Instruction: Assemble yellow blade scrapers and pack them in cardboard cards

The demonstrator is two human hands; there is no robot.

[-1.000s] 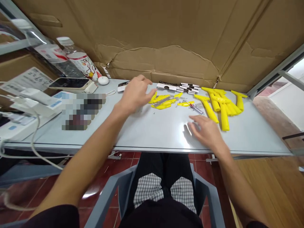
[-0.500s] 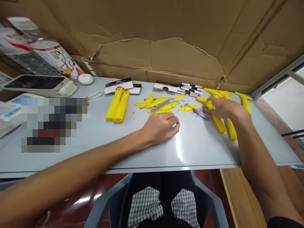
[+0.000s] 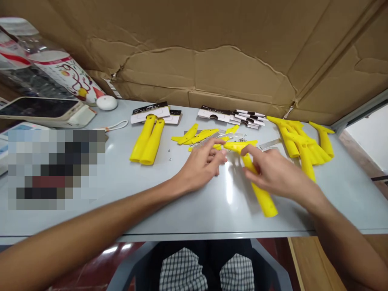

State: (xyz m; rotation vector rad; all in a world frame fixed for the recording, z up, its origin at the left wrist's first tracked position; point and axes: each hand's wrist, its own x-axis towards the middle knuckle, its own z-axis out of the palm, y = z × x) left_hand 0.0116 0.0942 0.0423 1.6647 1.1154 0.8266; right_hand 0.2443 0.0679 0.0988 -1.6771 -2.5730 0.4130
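In the head view, the right hand (image 3: 266,169) grips a yellow T-shaped handle (image 3: 260,190) just below its crosspiece, over the near middle of the bench (image 3: 197,210). The left hand (image 3: 201,163) is half curled beside the crosspiece's left end; whether it touches is unclear. Flat yellow pieces (image 3: 189,134) lie beyond the left hand. Two yellow tubes (image 3: 148,141) lie to the left with printed cards (image 3: 150,112), and more yellow handles (image 3: 306,145) lie to the right.
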